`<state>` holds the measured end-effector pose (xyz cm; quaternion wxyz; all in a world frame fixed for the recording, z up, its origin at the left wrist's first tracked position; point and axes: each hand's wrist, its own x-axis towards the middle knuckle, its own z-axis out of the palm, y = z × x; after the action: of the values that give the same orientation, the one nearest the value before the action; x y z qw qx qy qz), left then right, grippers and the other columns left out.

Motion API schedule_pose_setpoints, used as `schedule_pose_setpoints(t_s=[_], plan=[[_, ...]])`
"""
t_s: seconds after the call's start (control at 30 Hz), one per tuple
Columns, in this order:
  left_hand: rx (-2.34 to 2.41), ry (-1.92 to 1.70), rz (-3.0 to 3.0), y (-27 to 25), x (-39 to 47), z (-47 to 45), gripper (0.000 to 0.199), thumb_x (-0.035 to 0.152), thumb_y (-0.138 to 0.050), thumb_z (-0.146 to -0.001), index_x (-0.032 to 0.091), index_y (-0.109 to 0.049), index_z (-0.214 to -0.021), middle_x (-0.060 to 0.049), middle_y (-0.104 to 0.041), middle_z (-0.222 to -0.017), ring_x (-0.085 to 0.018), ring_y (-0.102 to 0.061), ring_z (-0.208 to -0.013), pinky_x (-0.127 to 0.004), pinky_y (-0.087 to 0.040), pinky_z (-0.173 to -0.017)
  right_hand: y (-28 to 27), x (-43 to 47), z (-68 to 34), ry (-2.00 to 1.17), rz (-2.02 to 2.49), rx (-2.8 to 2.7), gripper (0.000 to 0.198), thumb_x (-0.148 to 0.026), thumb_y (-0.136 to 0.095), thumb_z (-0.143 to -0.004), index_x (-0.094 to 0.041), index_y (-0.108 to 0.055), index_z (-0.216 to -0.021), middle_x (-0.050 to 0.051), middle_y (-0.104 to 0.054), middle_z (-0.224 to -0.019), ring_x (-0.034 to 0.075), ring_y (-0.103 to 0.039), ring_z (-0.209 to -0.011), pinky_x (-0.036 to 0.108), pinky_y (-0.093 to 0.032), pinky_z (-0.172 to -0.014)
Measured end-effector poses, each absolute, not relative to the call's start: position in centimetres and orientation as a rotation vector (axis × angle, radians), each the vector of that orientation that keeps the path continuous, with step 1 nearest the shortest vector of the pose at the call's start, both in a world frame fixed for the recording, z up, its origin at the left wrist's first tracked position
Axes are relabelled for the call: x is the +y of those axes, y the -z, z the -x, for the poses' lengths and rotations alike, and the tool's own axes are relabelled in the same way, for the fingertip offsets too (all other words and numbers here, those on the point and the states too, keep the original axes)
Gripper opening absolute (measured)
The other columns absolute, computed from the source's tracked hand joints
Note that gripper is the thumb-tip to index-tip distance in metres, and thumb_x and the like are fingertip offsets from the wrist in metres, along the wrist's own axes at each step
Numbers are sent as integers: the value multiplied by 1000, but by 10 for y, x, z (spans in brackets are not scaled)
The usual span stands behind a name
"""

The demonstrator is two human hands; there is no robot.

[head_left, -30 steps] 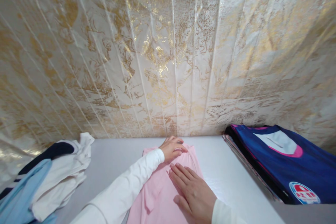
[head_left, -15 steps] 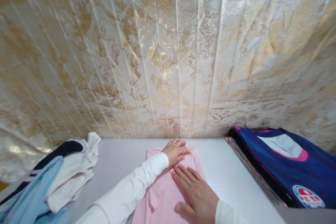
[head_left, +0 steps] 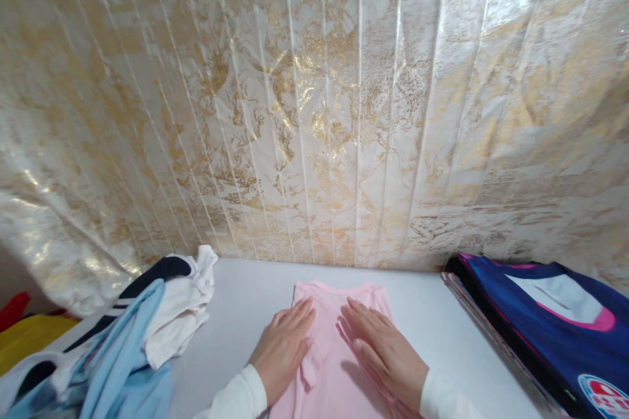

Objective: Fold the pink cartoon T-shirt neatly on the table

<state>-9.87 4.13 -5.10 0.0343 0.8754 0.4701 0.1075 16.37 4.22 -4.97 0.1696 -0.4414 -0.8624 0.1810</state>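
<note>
A pink shirt (head_left: 330, 366) lies on the white table in front of me, its neckline toward the wall and a narrow strip of its cloth lying over the left part. My left hand (head_left: 287, 340) rests flat on its left side, fingers stretched out. On the right side, my right hand (head_left: 386, 350) is open above the cloth, its fingers extended and casting a shadow on the pink fabric. The shirt's near end runs out of the bottom of the view.
Loose white, light blue and black clothes (head_left: 122, 334) are heaped on the left. A stack of folded clothes stands on the right, topped by a navy and pink shirt (head_left: 545, 314). A gold-patterned covering (head_left: 314, 111) hangs behind the white table (head_left: 236, 301).
My left hand has moved back left and nearer to me, from the shirt's top to its left side. My right hand has shifted right. The view has turned slightly left.
</note>
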Motion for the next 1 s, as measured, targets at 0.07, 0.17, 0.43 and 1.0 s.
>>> schedule_pose_setpoints(t_s=[0.07, 0.17, 0.43, 1.0], plan=[[1413, -307, -2705, 61, 39, 94, 48, 41, -32, -98, 23, -29, -143, -4, -23, -150, -21, -22, -137, -43, -26, -108, 59, 42, -161, -484, 1220, -2479, 57, -48, -31, -94, -24, -24, -145, 4, -21, -151, 24, -18, -139, 47, -21, -112], [1383, -312, -2712, 70, 40, 88, 52, 47, -26, -99, 25, -21, -145, -4, -20, -150, -21, -21, -138, -42, -24, -109, 67, 40, -159, -459, 1209, -2551, 59, -50, -32, -93, -24, -23, -145, 4, -18, -151, 25, -17, -139, 48, -21, -112], [1438, -292, -2684, 65, 44, 90, 55, 50, -21, -98, 22, -19, -146, -4, -17, -151, -20, -17, -138, -40, -22, -111, 59, 38, -155, -438, 1246, -2633, 67, -57, -35, -90, -22, -21, -145, 6, -15, -151, 27, -15, -139, 50, -20, -112], [1738, -127, -2493, 61, 54, 83, 66, 58, -33, -91, 21, -25, -145, -13, -10, -151, -30, -8, -139, -51, -18, -108, 62, 36, -154, -475, 1192, -2604, 70, -58, -39, -88, -21, -23, -145, 9, -15, -151, 30, -16, -139, 52, -18, -112]])
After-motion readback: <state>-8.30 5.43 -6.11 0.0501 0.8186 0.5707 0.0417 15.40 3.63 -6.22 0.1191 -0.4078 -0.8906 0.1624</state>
